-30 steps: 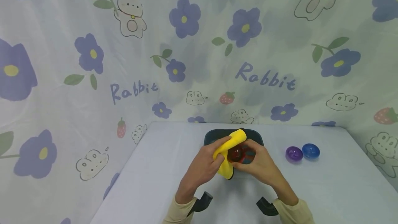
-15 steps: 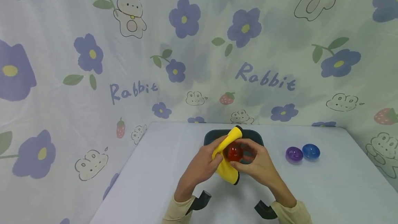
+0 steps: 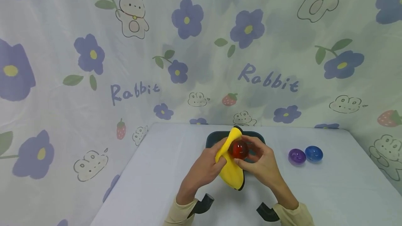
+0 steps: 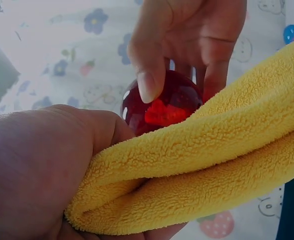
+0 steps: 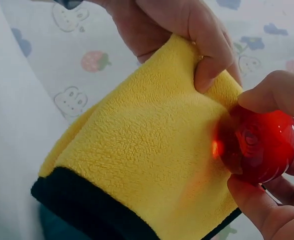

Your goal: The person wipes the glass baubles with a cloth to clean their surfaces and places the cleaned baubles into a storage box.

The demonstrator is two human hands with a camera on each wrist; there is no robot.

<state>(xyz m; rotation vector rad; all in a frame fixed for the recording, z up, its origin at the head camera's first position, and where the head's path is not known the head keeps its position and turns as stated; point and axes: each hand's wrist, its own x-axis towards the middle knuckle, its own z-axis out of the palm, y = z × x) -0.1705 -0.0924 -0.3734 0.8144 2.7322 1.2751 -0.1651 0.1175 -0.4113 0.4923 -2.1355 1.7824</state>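
My left hand [image 3: 204,166] grips a folded yellow towel [image 3: 231,175] with dark edging, thumb on top of the fold. The fluffy cloth hangs down in front of a dark teal bin. Between thumb and fingers, my right hand [image 3: 266,163] holds a glossy, see-through red ball [image 3: 240,149]. In the right wrist view, the ball [image 5: 259,142] lies right against the towel [image 5: 142,135], and a red glow falls on the cloth. From the left wrist, part of the ball [image 4: 161,102] is hidden behind the towel's fold.
The dark teal bin [image 3: 215,136] stands behind and beneath both hands, its inside mostly hidden. To its right on the white table [image 3: 339,184] lie a purple ball [image 3: 297,156] and a blue ball [image 3: 314,153], side by side. A printed curtain [image 3: 201,51] hangs behind the table.
The towel's lower end has swung down and right, and its upper end has moved left and up. The red ball shows more fully now. Both hands keep their hold.
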